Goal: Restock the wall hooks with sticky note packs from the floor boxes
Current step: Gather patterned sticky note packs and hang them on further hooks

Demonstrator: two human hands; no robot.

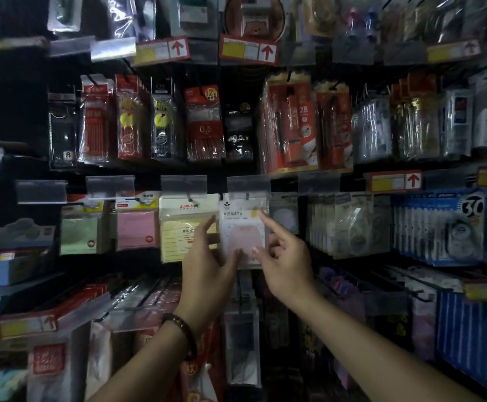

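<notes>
**Hanging a pack on its peg**

The pink sticky note pack [243,233], marked "BE HAPPY", is up at the wall. Its top edge is level with a hook [247,195] under a clear label holder [248,184]. The frame is too blurred to tell whether the hook already passes through the pack's hanging hole.

Both hands hold the pack. The left hand [207,268] pinches its lower left, thumb on the front and forefinger stretched up along the left edge. The right hand [282,256] grips the lower right, thumb on the front and forefinger reaching to the top right corner.

Just left of the pack hangs a yellow lined pack [178,227], with a pink lined pack [136,230] and a green pack [78,236] further left. To the pack's right are clear-wrapped tape packs [349,224], and above it rows of pen packs [204,123].

This looks like the hanging step. The next move probably calls for sliding the pack back along the hook, squaring it, then letting go. The floor boxes are out of view.
</notes>
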